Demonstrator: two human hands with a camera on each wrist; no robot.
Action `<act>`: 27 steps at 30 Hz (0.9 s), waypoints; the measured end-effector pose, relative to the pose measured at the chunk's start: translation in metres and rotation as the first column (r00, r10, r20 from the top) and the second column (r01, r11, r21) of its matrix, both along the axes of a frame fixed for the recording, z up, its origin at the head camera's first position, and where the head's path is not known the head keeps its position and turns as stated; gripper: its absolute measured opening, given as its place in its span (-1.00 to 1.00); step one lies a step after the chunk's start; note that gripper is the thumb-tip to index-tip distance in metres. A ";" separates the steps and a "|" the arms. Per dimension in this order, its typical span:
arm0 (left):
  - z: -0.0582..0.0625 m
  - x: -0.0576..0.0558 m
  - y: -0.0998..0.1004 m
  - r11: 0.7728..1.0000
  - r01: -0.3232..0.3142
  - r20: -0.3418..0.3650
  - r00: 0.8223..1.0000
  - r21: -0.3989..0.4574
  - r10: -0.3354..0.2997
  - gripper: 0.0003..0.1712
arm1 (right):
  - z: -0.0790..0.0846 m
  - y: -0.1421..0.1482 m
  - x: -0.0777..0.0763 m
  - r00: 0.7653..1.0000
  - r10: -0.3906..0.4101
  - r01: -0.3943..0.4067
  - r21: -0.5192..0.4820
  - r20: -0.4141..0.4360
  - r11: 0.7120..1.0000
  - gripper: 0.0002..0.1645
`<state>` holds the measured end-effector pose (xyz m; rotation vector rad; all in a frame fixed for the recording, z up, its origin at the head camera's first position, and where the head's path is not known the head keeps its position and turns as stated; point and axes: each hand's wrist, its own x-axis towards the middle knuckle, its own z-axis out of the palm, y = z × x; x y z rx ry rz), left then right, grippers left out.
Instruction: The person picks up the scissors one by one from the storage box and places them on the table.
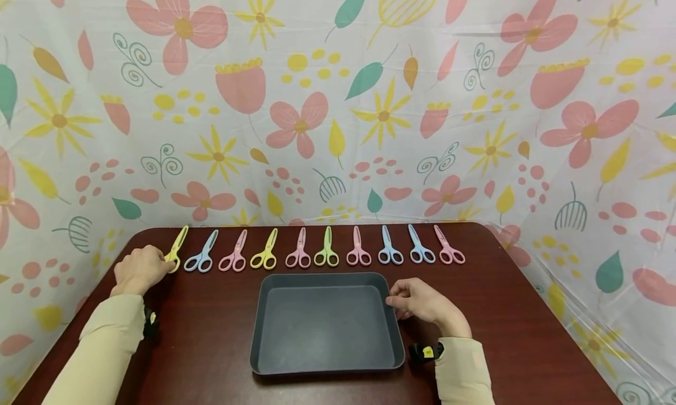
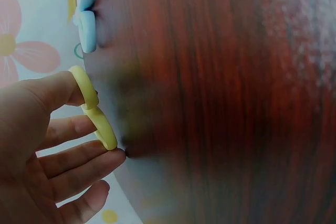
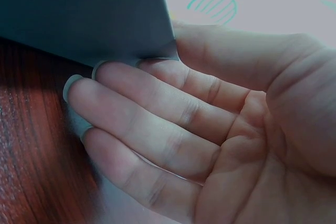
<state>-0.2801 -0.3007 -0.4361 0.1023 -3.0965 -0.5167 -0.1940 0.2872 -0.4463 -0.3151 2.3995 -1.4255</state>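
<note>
At the left end of a row on the table, a pair of yellow scissors [image 1: 179, 245] lies with its blades toward the back. My left hand [image 1: 140, 270] holds its handles; in the left wrist view the thumb is at the upper yellow loop [image 2: 84, 88] and other fingers are at the lower one. A dark grey rectangular tray [image 1: 327, 328] with a low rim sits in front of the row, nothing in it. My right hand [image 1: 426, 304] pinches the tray's right side, thumb above and fingers beneath the edge in the right wrist view.
Rightward from the yellow pair, several more scissors stand in line: blue [image 1: 205, 252], pink [image 1: 236, 252], yellow [image 1: 266, 250], green [image 1: 327, 249] and others, ending with a pink pair [image 1: 446, 246]. A flower-patterned curtain [image 1: 338, 129] hangs behind the dark red-brown table [image 1: 206, 328].
</note>
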 end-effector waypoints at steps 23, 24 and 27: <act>-0.002 -0.012 0.001 0.998 -0.029 0.011 1.000 -0.062 0.029 -0.59 | -0.001 0.001 -0.003 1.000 0.010 -0.010 0.009 0.012 1.000 -0.83; -0.002 -0.012 0.002 0.998 -0.031 0.010 0.999 -0.061 0.031 -0.58 | -0.001 0.001 -0.003 1.000 0.006 -0.006 0.008 0.015 1.000 -0.83; -0.002 -0.012 0.003 0.998 -0.031 -0.001 1.000 -0.058 0.031 -0.58 | -0.002 0.001 -0.003 1.000 0.004 -0.004 0.007 0.017 1.000 -0.83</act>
